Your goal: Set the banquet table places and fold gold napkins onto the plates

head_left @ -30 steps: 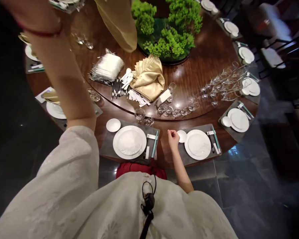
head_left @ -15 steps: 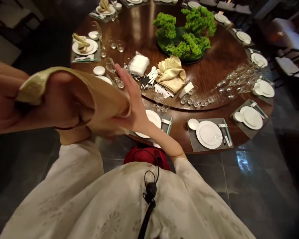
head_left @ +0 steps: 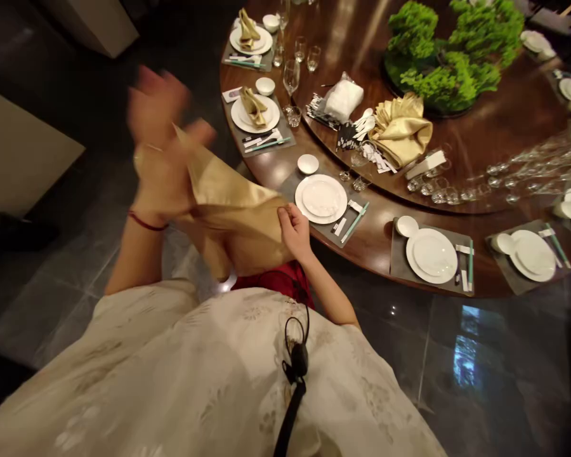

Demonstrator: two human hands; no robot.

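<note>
A gold cloth napkin [head_left: 240, 216] stretches in the air between my two hands, with folds hanging below. My right hand [head_left: 295, 231] pinches its right edge between thumb and fingers. On the left, my left hand [head_left: 164, 149] is raised and smeared by motion, its fingers pointing up and the napkin's left end caught by the thumb and palm. The exact grip there is blurred. Just right of my right hand, a white plate [head_left: 304, 206] with a smaller plate on it lies on a grey placemat [head_left: 288, 187].
The round wooden table [head_left: 375, 247] bears further place settings. On its raised centre lie a stack of gold napkins [head_left: 402, 136], a wrapped white pack [head_left: 344, 98], white spoons [head_left: 364, 124], several glasses [head_left: 440, 193] and a green plant arrangement [head_left: 457, 76]. A red seat [head_left: 271, 279] is before me.
The view has swung left. The napkin, looped close to the camera before, is now lower and spread between my hands. My right hand has gone from open fingers to a pinch on its edge.
</note>
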